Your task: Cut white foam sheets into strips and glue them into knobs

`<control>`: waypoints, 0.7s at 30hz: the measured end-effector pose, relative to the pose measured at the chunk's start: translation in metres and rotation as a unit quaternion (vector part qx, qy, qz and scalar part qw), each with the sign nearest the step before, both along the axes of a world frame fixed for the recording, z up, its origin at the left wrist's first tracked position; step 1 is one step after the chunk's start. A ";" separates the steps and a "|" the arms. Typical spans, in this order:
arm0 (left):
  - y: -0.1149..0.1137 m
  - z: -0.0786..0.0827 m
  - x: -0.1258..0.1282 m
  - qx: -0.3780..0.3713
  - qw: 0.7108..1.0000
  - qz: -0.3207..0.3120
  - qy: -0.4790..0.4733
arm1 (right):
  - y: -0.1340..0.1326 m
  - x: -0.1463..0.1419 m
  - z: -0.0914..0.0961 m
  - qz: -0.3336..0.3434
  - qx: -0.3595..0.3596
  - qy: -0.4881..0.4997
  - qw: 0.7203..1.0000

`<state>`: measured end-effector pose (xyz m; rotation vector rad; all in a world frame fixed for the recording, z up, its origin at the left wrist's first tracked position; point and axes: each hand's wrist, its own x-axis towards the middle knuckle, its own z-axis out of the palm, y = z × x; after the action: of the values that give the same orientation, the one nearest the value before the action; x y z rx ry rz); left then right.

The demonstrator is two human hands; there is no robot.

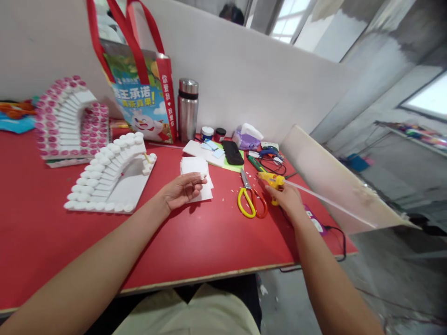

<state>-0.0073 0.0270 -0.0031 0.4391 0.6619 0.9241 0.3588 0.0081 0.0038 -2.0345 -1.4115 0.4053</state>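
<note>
My left hand (pixel 185 190) is held above a stack of white paper sheets (pixel 195 165), thumb and fingertips pinched on a small white piece (pixel 203 176) too small to name for sure. At the right, my right hand (pixel 288 201) is wrapped round a yellow hot glue gun (pixel 272 178), with a long clear glue stick (pixel 324 201) running out of its back. Between the hands lie scissors (pixel 248 197) with one yellow and one red handle. A white arched model (pixel 120 179) edged with rows of white discs stands left of my left hand.
A second arched model (pixel 52 123) with pink discs stands farther left. Behind are a shopping bag (pixel 143 102), a steel bottle (pixel 187 111), small jars (pixel 207 133), a black phone (pixel 233 153) and a tissue pack (pixel 247 138). A purple power strip (pixel 315 220) lies near the right edge.
</note>
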 end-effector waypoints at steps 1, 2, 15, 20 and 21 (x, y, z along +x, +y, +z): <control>0.000 0.000 0.000 0.008 1.000 -0.001 0.005 | 0.003 -0.002 -0.002 -0.008 -0.009 0.046 0.999; 0.000 0.000 0.001 0.021 1.000 0.001 0.014 | 0.004 -0.006 -0.003 -0.014 -0.017 0.090 0.996; 0.000 -0.001 0.005 0.166 0.972 0.099 0.134 | -0.021 -0.110 0.037 0.231 0.079 0.392 0.887; 0.000 -0.001 0.006 0.162 0.970 0.098 0.155 | -0.031 -0.135 0.016 0.273 0.030 0.361 0.891; 0.000 0.000 0.007 0.164 0.969 0.098 0.159 | -0.033 -0.137 0.015 0.276 0.027 0.358 0.892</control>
<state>-0.0002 0.0266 -0.0035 0.8404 0.8592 1.1696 0.2221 -0.0252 0.0183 -1.1797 -1.4411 1.1971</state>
